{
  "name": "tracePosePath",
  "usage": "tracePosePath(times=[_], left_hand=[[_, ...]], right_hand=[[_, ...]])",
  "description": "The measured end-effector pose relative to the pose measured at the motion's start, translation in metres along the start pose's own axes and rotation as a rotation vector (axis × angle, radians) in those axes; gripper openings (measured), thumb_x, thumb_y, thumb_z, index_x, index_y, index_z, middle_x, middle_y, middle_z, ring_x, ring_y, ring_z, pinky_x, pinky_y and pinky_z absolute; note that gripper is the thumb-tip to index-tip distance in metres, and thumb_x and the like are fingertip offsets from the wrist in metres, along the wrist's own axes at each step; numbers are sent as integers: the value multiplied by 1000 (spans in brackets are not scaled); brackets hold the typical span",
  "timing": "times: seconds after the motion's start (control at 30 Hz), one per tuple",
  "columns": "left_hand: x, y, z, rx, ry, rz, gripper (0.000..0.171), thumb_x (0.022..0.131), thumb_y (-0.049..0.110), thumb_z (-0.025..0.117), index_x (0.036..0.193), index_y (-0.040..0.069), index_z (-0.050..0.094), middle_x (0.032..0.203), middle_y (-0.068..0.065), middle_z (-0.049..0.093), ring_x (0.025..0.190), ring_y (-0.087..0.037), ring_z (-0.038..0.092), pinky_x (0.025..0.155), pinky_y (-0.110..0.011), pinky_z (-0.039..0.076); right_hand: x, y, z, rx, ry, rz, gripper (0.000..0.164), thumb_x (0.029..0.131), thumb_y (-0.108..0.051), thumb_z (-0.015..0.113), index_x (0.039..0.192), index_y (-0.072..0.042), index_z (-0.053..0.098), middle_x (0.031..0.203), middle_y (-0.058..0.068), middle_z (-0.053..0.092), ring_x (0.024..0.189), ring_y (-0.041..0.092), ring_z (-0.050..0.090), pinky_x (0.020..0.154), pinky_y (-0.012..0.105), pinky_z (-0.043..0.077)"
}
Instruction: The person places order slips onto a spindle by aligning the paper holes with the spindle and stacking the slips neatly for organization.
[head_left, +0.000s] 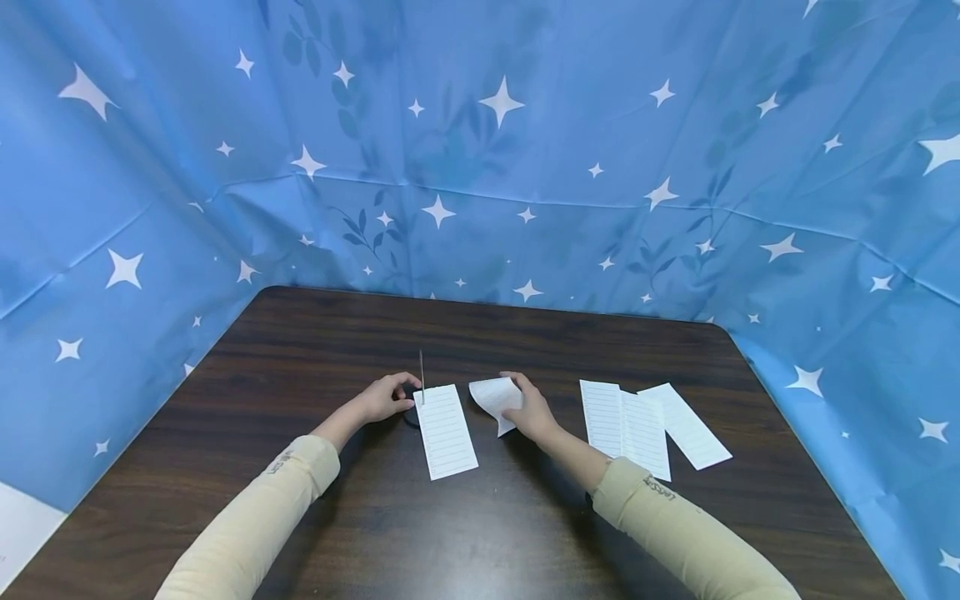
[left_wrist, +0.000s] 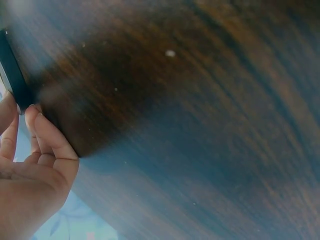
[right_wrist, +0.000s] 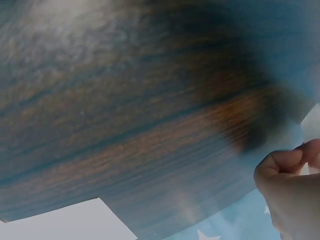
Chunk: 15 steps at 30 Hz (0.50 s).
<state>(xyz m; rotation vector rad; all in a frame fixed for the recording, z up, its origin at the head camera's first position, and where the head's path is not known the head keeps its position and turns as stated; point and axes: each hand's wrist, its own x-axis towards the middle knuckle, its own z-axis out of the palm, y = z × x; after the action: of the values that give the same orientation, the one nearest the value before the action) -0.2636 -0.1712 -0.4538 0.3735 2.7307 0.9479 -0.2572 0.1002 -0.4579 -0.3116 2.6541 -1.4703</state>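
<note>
A bill spike, with a thin upright metal rod (head_left: 422, 371) and a round black base (head_left: 411, 417), stands near the middle of the table. My left hand (head_left: 384, 397) pinches the edge of that base; in the left wrist view the dark rim (left_wrist: 13, 75) shows between thumb and fingers. One lined paper slip (head_left: 448, 437) lies at the spike, its top left corner at the rod. To the right of it, my right hand (head_left: 532, 412) holds another slip (head_left: 493, 396) by its right side, bent and raised off the table. In the right wrist view that slip is mostly cut off.
Several lined slips lie at the right: a left one (head_left: 600, 412), a middle one (head_left: 643, 433) and a slanted one (head_left: 692, 429), partly overlapping. The dark wooden table (head_left: 450, 550) meets a blue star-patterned curtain (head_left: 495, 167) behind. A white surface (head_left: 22, 533) shows at far left.
</note>
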Motion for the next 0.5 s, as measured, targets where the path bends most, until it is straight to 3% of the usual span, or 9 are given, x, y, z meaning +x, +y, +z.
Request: tracePosePath(times=[0.13,0.2,0.33,0.5], left_hand=[[-1,-1,0,-12,0,-11,29,91,4,59,119,3,55,82,-9,52,69,-17,44,64,-28,37],[-1,0,0,-17,3,-13,29,91,4,59,119,3,55,82,-9,52,68,-17,43,63,-28,36],[-1,0,0,-23,2,-17,29,91,4,59,120,3,55,82,-8,51,68,-17,43,64,-28,36],[-1,2,0,-27,1,-2,28,91,3,59,118,2,56,83,-9,53,72,-18,45,65,-28,37]], right_hand=[[1,-3,0,-2,-24,90,79,81,8,59,147,1,16,148,31,25,125,47,42,93,49,45],[2,-5,0,-12,-6,132,78,82,4,59,145,7,13,145,35,27,130,48,35,102,52,38],[3,-6,-2,-13,29,173,58,80,3,55,133,17,35,131,36,45,121,44,48,98,49,42],[2,-7,-4,-7,37,167,35,85,-1,50,115,17,56,119,31,58,110,40,57,92,48,46]])
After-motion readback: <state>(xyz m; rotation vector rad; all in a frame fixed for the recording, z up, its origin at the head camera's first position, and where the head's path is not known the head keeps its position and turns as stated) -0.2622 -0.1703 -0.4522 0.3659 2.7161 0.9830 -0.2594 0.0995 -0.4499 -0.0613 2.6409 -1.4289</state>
